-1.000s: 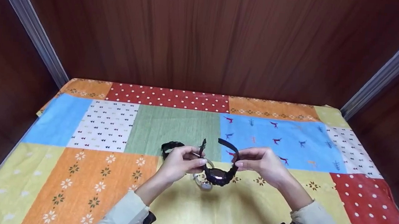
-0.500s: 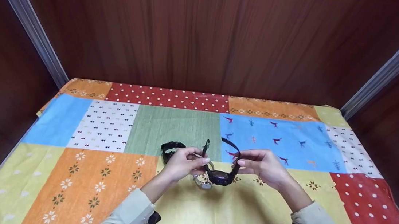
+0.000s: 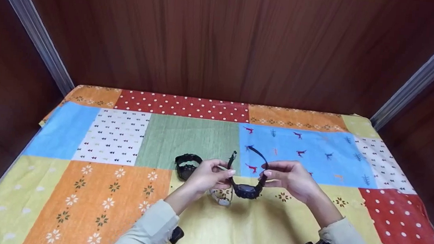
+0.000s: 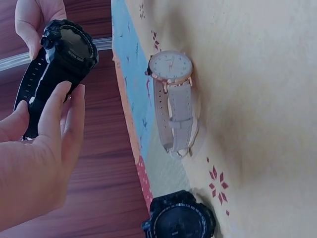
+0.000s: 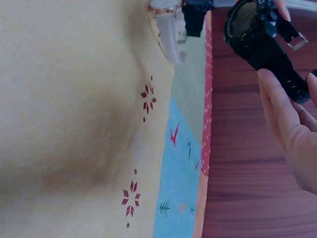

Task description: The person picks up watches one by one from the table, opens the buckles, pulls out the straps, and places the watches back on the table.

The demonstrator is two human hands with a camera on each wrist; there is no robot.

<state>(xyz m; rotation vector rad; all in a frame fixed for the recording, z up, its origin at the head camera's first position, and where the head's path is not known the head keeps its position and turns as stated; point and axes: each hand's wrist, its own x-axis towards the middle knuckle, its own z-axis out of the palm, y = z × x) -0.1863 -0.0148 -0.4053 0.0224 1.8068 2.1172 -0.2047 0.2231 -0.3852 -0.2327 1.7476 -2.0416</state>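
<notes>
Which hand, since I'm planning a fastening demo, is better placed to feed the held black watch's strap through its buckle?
Probably the right hand: it pinches the holed strap, whose tip stands free, while the left hand holds the buckle strap.

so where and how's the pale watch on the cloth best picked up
Probably by the strap, on the right of its dial, coming from above and the right: the strap curls into a loop that looks open, while the left hand and the unheld black watch sit toward its left in the head view.
</notes>
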